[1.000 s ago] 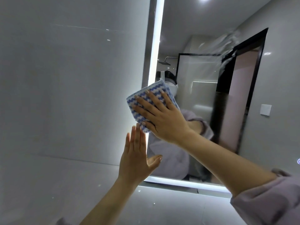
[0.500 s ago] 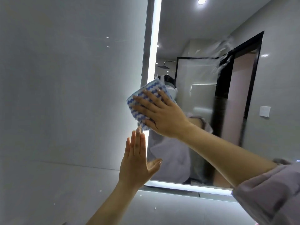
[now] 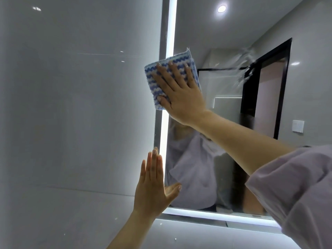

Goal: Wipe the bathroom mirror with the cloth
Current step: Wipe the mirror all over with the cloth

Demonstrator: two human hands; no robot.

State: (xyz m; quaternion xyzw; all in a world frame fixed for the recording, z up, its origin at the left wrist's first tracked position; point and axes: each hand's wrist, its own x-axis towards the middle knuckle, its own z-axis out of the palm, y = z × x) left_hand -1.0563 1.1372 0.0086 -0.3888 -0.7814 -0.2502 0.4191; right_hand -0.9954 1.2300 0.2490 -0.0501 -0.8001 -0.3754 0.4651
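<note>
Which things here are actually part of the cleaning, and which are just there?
In use: cloth; mirror; right hand pressing the cloth to the glass; left hand flat at the mirror's edge.
Just there: tiled wall; light strip; wall switch in the reflection.

Cloth (image 3: 151, 83): zigzag weave in alternating blue and white rows, with a pale blue band along its upper edge.
Wall tiles (image 3: 71, 114): plain glossy light grey, with thin paler joint lines.
Light strip (image 3: 169, 33) edging the mirror (image 3: 224, 42): bright white along the left and bottom sides.
Sleeve (image 3: 296, 186): plain pale lilac.
Reflected in the glass: door frame (image 3: 284, 78) black; door panel (image 3: 265, 97) dull pinkish brown; wall switch (image 3: 298, 126) white; ceiling greyish white.
Smear (image 3: 246, 56) at the upper right of the glass: translucent whitish streaks.
</note>
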